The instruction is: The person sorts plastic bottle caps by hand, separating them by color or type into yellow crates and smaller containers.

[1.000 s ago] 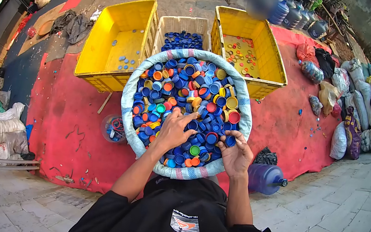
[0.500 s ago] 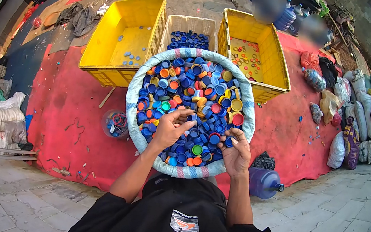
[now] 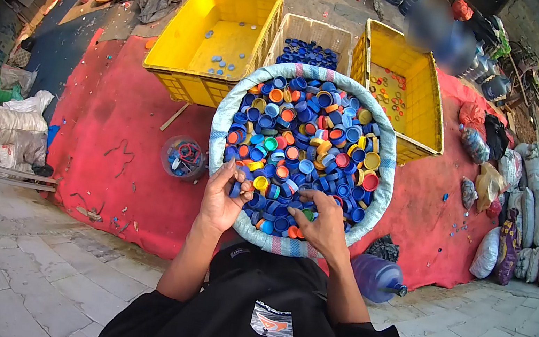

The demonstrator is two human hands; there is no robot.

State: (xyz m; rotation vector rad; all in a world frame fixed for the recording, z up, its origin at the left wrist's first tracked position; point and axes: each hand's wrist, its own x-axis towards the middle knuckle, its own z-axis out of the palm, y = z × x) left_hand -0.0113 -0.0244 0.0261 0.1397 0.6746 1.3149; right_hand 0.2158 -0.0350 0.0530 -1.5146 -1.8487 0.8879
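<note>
A large round sack with a rolled pale-blue rim (image 3: 223, 119) stands in front of me, heaped with bottle caps (image 3: 305, 164), mostly blue, with orange, yellow, red and green ones among them. Over its near left edge, my left hand (image 3: 223, 200) is turned palm up, its fingers curled around a blue bottle cap (image 3: 236, 189). My right hand (image 3: 324, 226) reaches down onto the caps at the near side, thumb and forefinger apart. A green cap (image 3: 308, 214) lies close to those fingers, partly covered.
Beyond the sack stand a yellow crate (image 3: 167, 57) with a few grey-blue caps, a whitish crate (image 3: 280, 33) of blue caps, and another yellow crate (image 3: 428, 98) with orange and yellow rings. A clear tub (image 3: 184, 157) sits left, a water jug (image 3: 375, 278) right.
The view has shifted, so the sack and crates appear farther right. My left hand has drawn back to the sack's near left edge; my right hand has turned over and lowered onto the caps.
</note>
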